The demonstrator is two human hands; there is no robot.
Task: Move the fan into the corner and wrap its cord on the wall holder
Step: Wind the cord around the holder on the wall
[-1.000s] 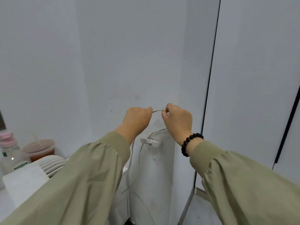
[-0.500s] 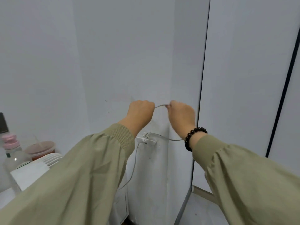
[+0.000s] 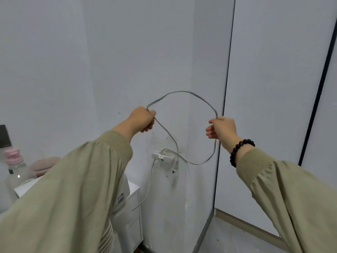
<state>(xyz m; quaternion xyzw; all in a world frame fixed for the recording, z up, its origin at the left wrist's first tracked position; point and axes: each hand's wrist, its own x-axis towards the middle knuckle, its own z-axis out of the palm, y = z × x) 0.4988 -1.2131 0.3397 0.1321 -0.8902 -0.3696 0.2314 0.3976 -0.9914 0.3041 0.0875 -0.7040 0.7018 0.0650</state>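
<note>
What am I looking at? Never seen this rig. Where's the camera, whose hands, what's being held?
There is no robot here. A person works bare-handed, and a single wide-angle camera on their head looks forward and down, so the arms in view are their own. The left hand and the right hand, the one with the bead bracelet, each pinch a grey cord that arches between them. Below the hands the cord runs down to a white wall holder near the corner. At lower left, a white fan is mostly hidden by the left sleeve. Beside it are a pink-capped bottle and a lidded cup.
</note>
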